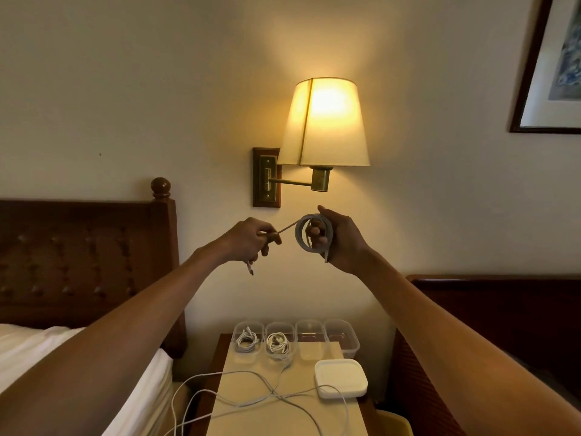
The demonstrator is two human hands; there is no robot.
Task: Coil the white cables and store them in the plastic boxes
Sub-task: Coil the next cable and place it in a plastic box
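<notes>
White cable (299, 234), part-coiled: right hand (341, 243) clasps the loops, left hand (248, 239) pinches the tail (little left). Next, likely: finish winding, lower into third plastic box (309, 341).

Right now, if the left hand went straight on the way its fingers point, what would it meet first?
Probably the coiled cable held in the right hand; the left hand points rightward at it, though depth is unclear.
</notes>
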